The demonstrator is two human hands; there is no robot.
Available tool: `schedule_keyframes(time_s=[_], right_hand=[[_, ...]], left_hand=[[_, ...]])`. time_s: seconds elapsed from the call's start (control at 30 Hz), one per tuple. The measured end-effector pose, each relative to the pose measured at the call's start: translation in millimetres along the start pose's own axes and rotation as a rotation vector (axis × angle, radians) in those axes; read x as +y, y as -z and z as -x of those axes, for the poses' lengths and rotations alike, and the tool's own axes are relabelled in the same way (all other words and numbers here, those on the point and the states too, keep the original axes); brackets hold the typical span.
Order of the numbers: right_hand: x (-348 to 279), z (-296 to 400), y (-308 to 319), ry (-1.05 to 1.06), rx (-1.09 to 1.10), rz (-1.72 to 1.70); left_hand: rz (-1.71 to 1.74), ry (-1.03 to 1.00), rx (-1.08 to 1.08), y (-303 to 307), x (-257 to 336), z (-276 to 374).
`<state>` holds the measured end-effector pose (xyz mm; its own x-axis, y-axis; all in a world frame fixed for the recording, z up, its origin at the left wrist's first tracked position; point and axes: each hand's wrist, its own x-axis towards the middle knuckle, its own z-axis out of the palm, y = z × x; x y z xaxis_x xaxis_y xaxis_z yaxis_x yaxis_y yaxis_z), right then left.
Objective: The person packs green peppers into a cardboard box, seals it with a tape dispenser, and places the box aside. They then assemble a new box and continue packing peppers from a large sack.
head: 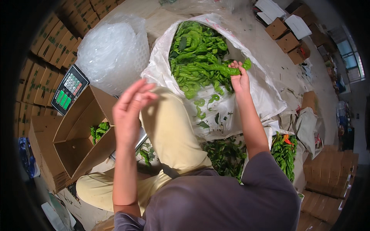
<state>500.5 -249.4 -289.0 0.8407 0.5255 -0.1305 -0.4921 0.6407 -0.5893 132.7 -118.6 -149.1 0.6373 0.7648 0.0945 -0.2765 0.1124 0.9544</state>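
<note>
My right hand (242, 82) grips a long green pepper (221, 68) at the right side of a white woven sack (157, 62). The sack's mouth lies spread, showing a heap of green peppers (193, 52). My left hand (130, 106) is raised over my knee, slightly blurred, with loosely bent fingers and nothing visible in it. Left of that hand, an open cardboard box (78, 124) is tilted, with a few green peppers (99, 132) inside. A few curled peppers (200, 108) and leaves lie on the sack's near flap.
A scale's keypad display (70, 89) stands behind the box, beside a large bubble wrap roll (112, 55). Stacked cartons (43, 83) line the left. Dark green peppers and leaves (225, 156) lie by my lap; more peppers (283, 156) sit right of my elbow. Flattened cardboard (329, 170) is piled right.
</note>
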Motion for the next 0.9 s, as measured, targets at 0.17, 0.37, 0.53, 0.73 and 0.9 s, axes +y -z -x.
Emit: schedule_keyframes(time_s=[0.17, 0.37, 0.53, 0.73, 0.9], right_hand=[[24.9, 106.8, -104.4, -0.054, -0.54, -0.277], [66.5, 187.3, -138.9, -0.079, -1.012, 0.013], [90.6, 223.2, -152.2, -0.464, -0.827, 0.293], [94.0, 193.0, -158.0, -0.487, -0.832, 0.439], [104.2, 103.9, -73.6, -0.34, -0.159, 0.635]], left_hand=[[0.373, 0.103, -0.122, -49.3, -25.6, 30.9], [0.546, 0.014, -0.026, 2.0, -7.0, 28.9], [0.397, -0.202, 0.081, 51.7, 6.1, 45.9], [0.401, -0.415, 0.446, 139.5, 41.2, 70.9], [0.202, -0.377, 0.838, 234.1, 35.5, 106.6]])
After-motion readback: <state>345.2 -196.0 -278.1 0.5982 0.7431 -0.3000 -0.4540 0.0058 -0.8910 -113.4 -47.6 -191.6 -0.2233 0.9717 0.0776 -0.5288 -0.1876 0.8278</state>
